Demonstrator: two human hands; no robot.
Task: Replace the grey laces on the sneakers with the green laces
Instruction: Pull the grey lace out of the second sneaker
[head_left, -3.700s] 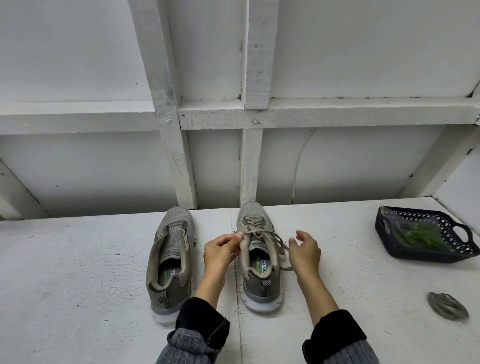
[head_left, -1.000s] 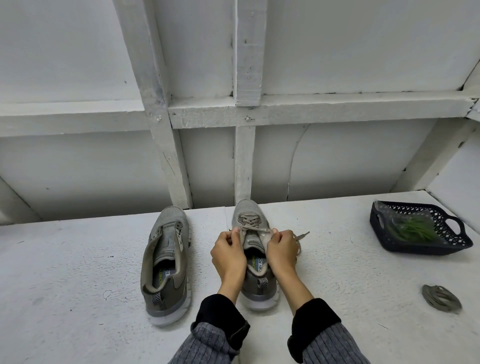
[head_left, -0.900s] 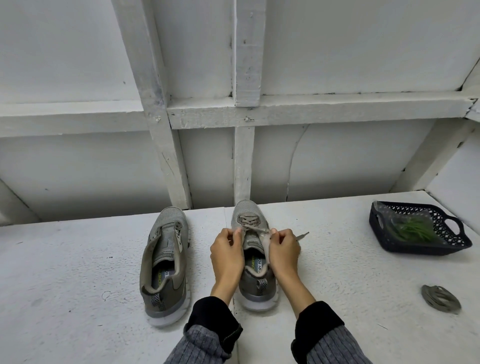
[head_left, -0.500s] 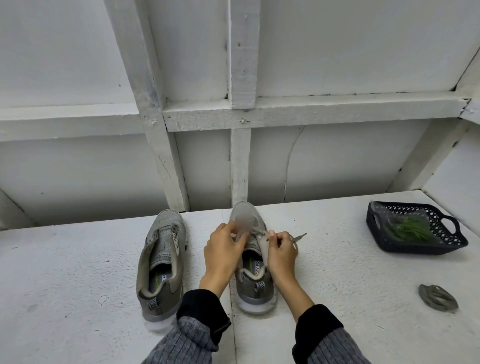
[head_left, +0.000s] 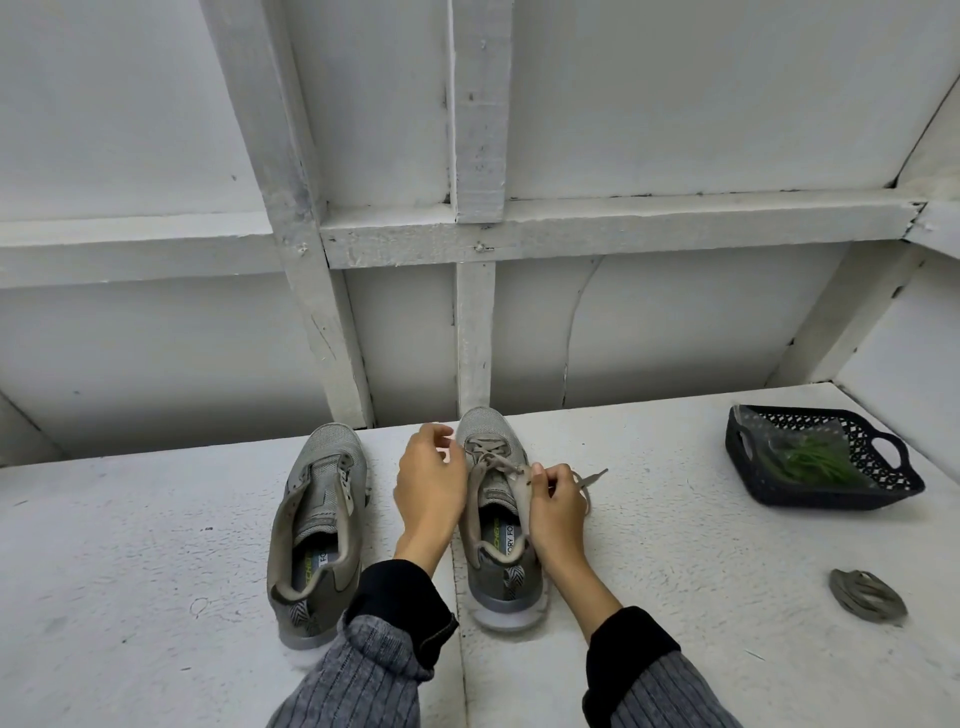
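Note:
Two grey sneakers stand side by side on the white surface, toes away from me. The left sneaker (head_left: 317, 519) has no lace. On the right sneaker (head_left: 496, 540) a grey lace (head_left: 485, 452) is still threaded through the eyelets near the toe, and its free end (head_left: 592, 475) sticks out to the right. My left hand (head_left: 431, 488) curls beside those eyelets and pinches the lace at the shoe's left side. My right hand (head_left: 558, 506) grips the shoe's right eyelet flap, thumb on top. Green laces (head_left: 813, 462) lie in a clear bag in the basket.
A dark plastic basket (head_left: 748, 467) with handles sits at the right back of the surface. A coiled grey lace (head_left: 865, 595) lies loose at the right front. A white framed wall rises just behind the sneakers' toes.
My left hand left the shoe's left side and moved forward to the lacing near the toe. My right hand kept its hold on the right flap. The camera drifted slightly.

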